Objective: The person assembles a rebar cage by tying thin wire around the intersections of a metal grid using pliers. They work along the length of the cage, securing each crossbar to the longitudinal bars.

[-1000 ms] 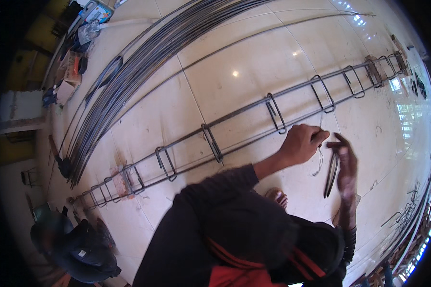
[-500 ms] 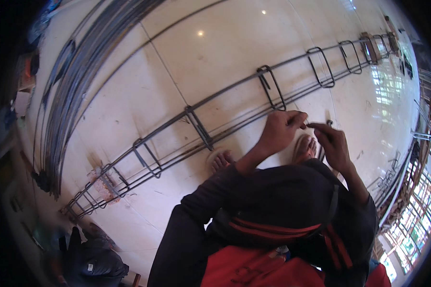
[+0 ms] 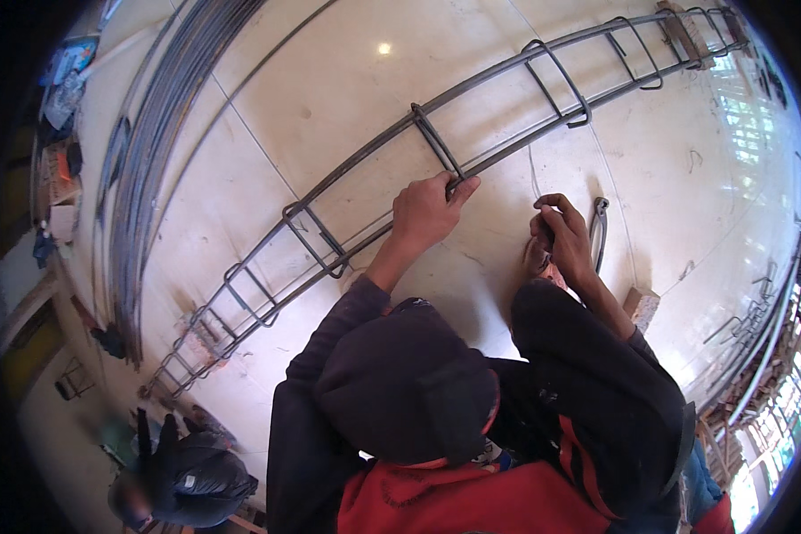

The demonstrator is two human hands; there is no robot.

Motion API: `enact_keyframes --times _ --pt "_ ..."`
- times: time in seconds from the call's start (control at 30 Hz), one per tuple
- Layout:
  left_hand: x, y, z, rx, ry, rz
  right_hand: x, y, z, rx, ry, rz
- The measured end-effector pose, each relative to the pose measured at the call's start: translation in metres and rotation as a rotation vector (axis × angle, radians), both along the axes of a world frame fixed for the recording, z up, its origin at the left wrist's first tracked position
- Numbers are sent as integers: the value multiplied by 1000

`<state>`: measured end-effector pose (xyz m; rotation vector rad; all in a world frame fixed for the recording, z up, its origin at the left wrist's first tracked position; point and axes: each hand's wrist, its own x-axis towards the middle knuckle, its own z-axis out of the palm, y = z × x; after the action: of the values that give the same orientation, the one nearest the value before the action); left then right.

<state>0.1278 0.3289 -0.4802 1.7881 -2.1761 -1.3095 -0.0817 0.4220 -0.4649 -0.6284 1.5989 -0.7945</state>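
Note:
A long rebar cage point(image 3: 378, 156) stretches diagonally across the tiled floor, with bent square stirrups spaced along its bars. My left hand point(image 3: 423, 214) grips the lower corner of one stirrup point(image 3: 436, 141) where it meets the near bar, thumb and fingers closed on it. To the right and apart from the cage, my right hand point(image 3: 568, 238) is closed in a pinch. A thin tie wire point(image 3: 534, 173) rises from its fingertips; its lower end is hidden in the hand. Beside this hand, a pair of pincers point(image 3: 600, 233) stands with its jaws upward in the picture.
Long loose rebars point(image 3: 165, 133) lie in a bundle at left. Wood or brick blocks point(image 3: 685, 37) support the cage's far right end, and another block point(image 3: 641, 307) is near my right forearm. More bent stirrups point(image 3: 756, 298) lie at right. A person in dark clothes point(image 3: 196, 481) crouches lower left.
My hands were close together over the near side of the cage; now they are apart. The left has gone to the stirrup corner, while the right holds the wire. The view has shifted.

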Motion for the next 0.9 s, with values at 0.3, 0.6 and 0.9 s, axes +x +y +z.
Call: enact_keyframes --times 0.3,0.6,0.9 --pt "-10 5 -4 -92 -64 27 -20 -26 -19 -79 -27 126" --pt "-5 12 -2 -19 -42 264 -6 19 3 -81 308 695" --pt "-7 7 2 25 -45 299 24 11 -41 -392 472 618"
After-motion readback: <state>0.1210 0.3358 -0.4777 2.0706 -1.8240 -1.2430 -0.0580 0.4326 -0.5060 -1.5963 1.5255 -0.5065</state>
